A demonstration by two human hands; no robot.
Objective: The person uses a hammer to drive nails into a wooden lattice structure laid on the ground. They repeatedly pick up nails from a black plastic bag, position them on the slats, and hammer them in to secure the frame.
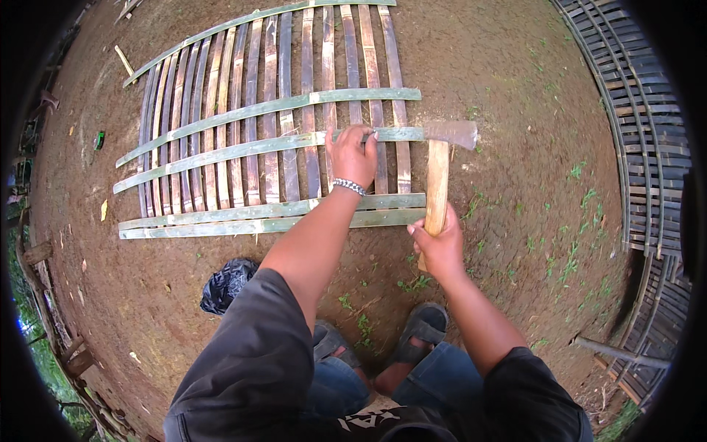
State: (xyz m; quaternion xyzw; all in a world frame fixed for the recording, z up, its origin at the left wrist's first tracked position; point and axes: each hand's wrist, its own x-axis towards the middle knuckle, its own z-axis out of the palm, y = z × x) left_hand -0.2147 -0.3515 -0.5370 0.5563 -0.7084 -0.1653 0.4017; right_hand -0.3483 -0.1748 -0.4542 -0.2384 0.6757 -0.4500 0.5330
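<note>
My right hand [442, 239] grips the wooden handle of a hatchet [437, 184], whose metal head lies level with the right end of a green split-bamboo strip [243, 154]. Over that same strip is my left hand [353, 156], fingers drawn together in a pinch near the strip's right part. Whatever it pinches is too small to make out. The strip crosses several brown bamboo slats [252, 173] set side by side on the ground, forming a panel. Further green strips cross the panel, one of them a middle strip [272, 107] just beyond my left hand.
Two strips [272, 219] run along the panel's near edge. A black plastic bag [230, 286] sits on the dirt left of my sandals [420, 331]. Slatted bamboo fencing [648, 140] stands at the right; a short stick [124, 60] lies past the far left corner.
</note>
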